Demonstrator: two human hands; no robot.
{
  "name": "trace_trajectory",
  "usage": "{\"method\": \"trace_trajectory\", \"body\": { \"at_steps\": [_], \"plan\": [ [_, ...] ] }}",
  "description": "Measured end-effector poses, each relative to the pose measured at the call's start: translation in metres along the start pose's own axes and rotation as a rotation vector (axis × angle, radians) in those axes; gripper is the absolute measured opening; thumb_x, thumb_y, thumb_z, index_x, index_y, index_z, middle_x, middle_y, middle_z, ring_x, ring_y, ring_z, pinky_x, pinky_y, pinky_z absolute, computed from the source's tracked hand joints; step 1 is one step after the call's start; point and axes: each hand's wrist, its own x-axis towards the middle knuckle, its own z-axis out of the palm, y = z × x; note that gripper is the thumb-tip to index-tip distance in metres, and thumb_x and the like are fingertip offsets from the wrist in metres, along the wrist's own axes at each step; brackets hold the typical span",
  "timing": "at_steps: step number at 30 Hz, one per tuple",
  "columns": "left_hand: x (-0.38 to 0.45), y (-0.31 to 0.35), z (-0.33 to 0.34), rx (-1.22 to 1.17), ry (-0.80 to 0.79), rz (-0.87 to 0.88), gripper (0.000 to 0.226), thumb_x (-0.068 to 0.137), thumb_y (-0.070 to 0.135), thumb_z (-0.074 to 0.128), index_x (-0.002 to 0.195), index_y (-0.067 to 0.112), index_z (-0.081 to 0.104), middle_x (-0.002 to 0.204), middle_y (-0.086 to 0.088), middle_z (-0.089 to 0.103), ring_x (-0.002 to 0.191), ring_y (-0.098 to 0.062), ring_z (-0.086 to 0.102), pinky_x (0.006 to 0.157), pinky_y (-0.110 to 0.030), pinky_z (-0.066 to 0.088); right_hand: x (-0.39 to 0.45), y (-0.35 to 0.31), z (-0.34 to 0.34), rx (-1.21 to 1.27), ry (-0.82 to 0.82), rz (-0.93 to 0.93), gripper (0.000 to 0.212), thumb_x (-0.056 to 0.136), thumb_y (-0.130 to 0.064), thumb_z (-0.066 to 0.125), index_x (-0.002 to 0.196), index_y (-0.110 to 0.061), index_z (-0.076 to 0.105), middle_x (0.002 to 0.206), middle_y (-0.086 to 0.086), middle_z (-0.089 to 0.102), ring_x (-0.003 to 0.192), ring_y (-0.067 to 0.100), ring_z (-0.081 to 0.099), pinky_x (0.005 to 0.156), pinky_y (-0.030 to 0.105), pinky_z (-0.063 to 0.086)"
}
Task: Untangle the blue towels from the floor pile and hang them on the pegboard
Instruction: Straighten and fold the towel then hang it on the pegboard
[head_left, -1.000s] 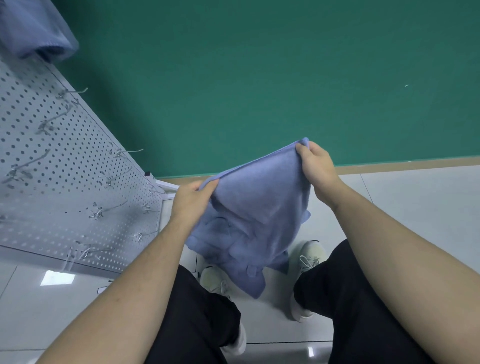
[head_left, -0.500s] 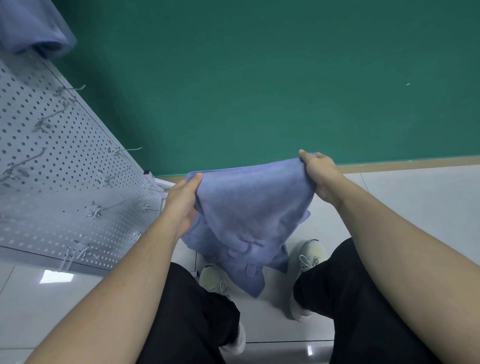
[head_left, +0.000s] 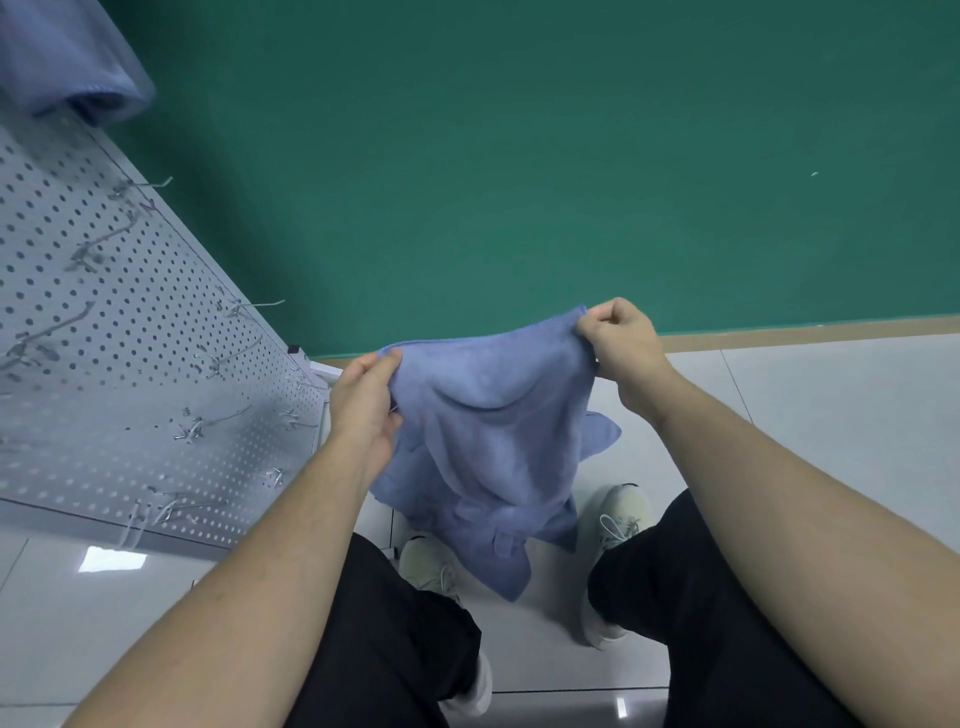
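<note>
A blue towel (head_left: 488, 447) hangs in front of me above the floor, stretched along its top edge between both hands. My left hand (head_left: 363, 405) pinches its left top corner with thumb and fingers. My right hand (head_left: 618, 338) grips the right top corner in curled fingers. The towel's lower part droops in folds over my shoes. The grey pegboard (head_left: 104, 364) with several metal hooks stands to the left. Another blue towel (head_left: 67, 67) hangs at its top left corner.
A green wall (head_left: 519, 156) faces me, with a tan baseboard (head_left: 805, 332) along the light tiled floor (head_left: 831, 415). My legs in black trousers and pale shoes (head_left: 613, 525) stand below the towel. The pegboard's white foot (head_left: 322, 369) lies near my left hand.
Both hands have shifted along the top edge and pulled the towel wider. The right hand has closed into a tighter grip and the towel hangs more spread.
</note>
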Motion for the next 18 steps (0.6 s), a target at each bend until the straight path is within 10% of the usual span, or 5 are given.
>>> {"method": "trace_trajectory", "body": {
  "at_steps": [8,18],
  "plan": [
    [-0.015,-0.011,0.021,0.094,-0.113,-0.001,0.008,0.095,0.018,0.067,0.099,0.011,0.065,0.092,-0.01,0.07,0.085,-0.021,0.065,0.08,-0.03,0.057,-0.017,0.006,0.035,0.004,-0.165,-0.095,0.02,0.09,-0.015,0.07,0.079,-0.021,0.054,0.052,-0.009,0.048,0.064,0.022,0.045,0.067,0.049,0.05],
    [-0.027,-0.027,0.044,0.223,-0.253,0.109,0.02,0.099,0.024,0.059,0.099,0.016,0.078,0.104,-0.008,0.077,0.107,-0.025,0.071,0.102,-0.044,0.052,-0.034,0.012,0.066,0.054,-0.204,-0.101,0.016,0.087,-0.017,0.074,0.077,-0.019,0.062,0.066,-0.005,0.065,0.064,0.015,0.056,0.066,0.032,0.047]
  ]
}}
